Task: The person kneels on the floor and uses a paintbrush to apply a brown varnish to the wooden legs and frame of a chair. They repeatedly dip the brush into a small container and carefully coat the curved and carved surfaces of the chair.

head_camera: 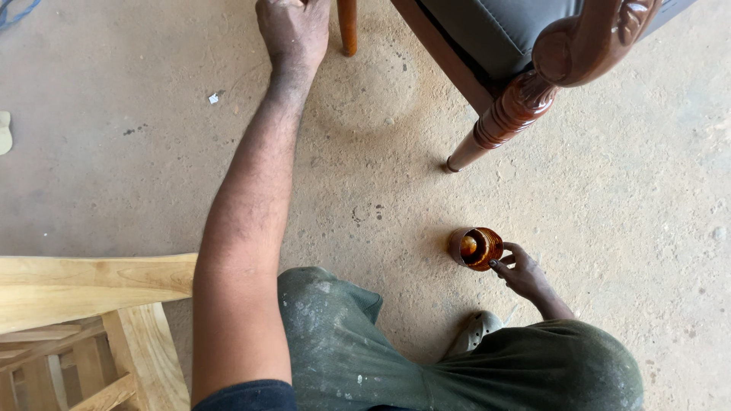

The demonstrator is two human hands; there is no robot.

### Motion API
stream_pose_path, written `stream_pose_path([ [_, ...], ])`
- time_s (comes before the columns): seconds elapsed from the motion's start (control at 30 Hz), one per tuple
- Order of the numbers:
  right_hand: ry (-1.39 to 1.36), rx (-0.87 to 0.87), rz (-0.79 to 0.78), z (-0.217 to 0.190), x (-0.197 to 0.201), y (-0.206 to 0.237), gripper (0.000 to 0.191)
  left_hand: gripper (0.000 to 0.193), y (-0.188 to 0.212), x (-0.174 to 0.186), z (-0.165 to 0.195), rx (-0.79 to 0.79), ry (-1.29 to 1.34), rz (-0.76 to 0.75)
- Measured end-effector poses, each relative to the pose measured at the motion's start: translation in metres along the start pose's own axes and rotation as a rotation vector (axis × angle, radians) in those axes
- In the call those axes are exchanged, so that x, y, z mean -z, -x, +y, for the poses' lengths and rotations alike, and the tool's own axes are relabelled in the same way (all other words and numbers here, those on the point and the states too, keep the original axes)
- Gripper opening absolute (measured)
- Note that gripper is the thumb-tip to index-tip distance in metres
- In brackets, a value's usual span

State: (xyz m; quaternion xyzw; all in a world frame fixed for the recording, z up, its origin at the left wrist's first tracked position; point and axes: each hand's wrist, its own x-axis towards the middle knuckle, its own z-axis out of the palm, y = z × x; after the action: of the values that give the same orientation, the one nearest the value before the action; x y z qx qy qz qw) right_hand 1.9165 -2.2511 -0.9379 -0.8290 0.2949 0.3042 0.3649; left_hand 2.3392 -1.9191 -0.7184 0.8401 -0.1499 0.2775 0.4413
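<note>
The left arm is stretching straight toward twelve o'clock, its left hand [293,30] curling closed. The right hand [521,272] is hanging low at four o'clock, fingers [502,266] bending loosely, wrist turning inward.

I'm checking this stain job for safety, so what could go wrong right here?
The open can of brown stain stands on the floor under the right hand, close to the shoe; a nudge might tip it and spill. The left hand is by the chair leg; wet finish there could smear.
</note>
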Motion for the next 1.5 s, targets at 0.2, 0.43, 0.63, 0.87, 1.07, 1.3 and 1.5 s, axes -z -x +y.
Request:
stream_pose_path([
  [0.2,-0.009,0.023,0.001,-0.001,0.003,0.001,0.065,0.017,0.017,0.008,0.004,-0.213,0.172,0.021],
  [0.43,-0.003,0.028,0.002,-0.005,0.009,0.001,0.063,0.014,0.055,0.009,0.022,-0.237,0.274,-0.062],
  [0.63,0.009,0.029,0.005,-0.004,0.011,0.001,0.063,0.016,0.084,0.007,0.041,-0.143,0.328,-0.184],
  [0.87,-0.014,0.023,0.0,-0.004,0.01,0.002,0.064,0.016,0.112,0.016,0.07,-0.282,0.307,-0.266],
  [1.07,-0.018,0.015,0.0,-0.005,0.009,0.003,0.065,0.017,0.119,0.033,0.101,-0.34,0.269,-0.331],
  [1.3,0.002,0.033,0.005,-0.005,0.008,0.004,0.063,0.018,0.123,0.042,0.113,-0.371,0.329,-0.389],
  [1.5,0.005,0.033,0.013,-0.005,0.007,0.004,0.063,0.017,0.119,0.034,0.104,-0.204,0.26,-0.401],
])
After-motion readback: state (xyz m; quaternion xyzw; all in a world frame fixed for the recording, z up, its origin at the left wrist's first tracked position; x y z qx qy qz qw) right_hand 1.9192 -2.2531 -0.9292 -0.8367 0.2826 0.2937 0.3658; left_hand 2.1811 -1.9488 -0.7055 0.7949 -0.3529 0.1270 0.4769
